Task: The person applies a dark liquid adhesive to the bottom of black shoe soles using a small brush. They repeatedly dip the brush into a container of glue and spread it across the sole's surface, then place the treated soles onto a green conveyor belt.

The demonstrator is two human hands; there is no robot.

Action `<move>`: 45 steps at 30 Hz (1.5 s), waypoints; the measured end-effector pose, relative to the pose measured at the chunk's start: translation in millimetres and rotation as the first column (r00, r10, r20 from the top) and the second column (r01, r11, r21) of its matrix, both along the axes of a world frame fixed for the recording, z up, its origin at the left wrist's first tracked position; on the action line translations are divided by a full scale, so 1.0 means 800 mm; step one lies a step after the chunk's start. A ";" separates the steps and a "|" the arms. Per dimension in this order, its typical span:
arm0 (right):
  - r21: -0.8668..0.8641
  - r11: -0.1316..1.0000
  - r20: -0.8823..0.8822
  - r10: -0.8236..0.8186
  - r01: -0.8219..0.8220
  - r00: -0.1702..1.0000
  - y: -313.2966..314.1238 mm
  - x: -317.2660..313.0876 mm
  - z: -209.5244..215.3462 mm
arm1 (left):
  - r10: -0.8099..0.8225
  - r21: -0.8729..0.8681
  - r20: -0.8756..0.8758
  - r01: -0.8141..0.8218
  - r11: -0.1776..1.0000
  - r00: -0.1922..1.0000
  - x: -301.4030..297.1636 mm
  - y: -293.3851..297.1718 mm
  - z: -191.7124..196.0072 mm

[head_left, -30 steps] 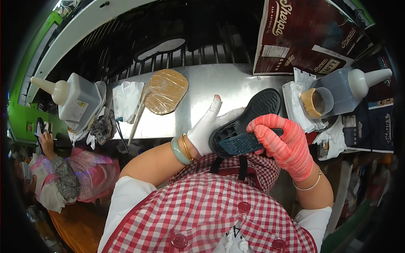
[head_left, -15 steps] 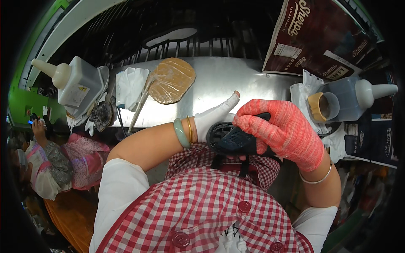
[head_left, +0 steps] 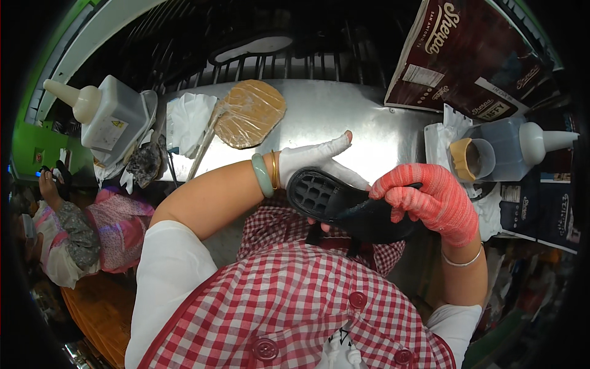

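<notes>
A black shoe sole is held over my lap, its heel end with grid-like hollows facing up on the left. My left hand, in a white glove with bare fingertips, supports it from beneath. Its thumb stretches out past the far edge, and fingertips peek out below the near edge. My right hand, in a pink-red knit glove, is over the sole's right part with fingers curled and pinched together near the middle. Whatever is between those fingers is too small or hidden to make out.
On the metal table lie a plastic-wrapped brown disc and white cloths. Nozzle bottles stand left and right, beside a yellowish cup. A maroon printed bag is behind; another person is at left.
The sole has turned flatter, showing more of its heel hollows and its right part. My right hand has shifted right and slightly down; my left thumb stays stretched out.
</notes>
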State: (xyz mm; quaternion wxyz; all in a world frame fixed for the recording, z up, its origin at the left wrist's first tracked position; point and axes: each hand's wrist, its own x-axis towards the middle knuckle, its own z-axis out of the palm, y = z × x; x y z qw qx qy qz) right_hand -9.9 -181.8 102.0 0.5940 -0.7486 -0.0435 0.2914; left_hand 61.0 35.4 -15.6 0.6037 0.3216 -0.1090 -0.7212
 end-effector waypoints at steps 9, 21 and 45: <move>0.125 0.931 0.147 -0.360 0.343 0.921 -0.076 -0.056 -0.031 | 0.249 0.048 -0.050 -0.247 0.968 0.967 0.008 0.006 0.019; 0.183 0.366 0.463 -0.851 0.912 0.248 -0.187 -0.054 -0.041 | 0.712 -0.161 -0.439 -0.828 0.537 0.548 -0.027 0.026 -0.008; 0.492 0.211 0.078 -0.977 0.844 0.199 -0.193 -0.054 -0.094 | 0.710 -0.071 -0.288 -0.754 0.653 0.642 -0.067 -0.016 -0.040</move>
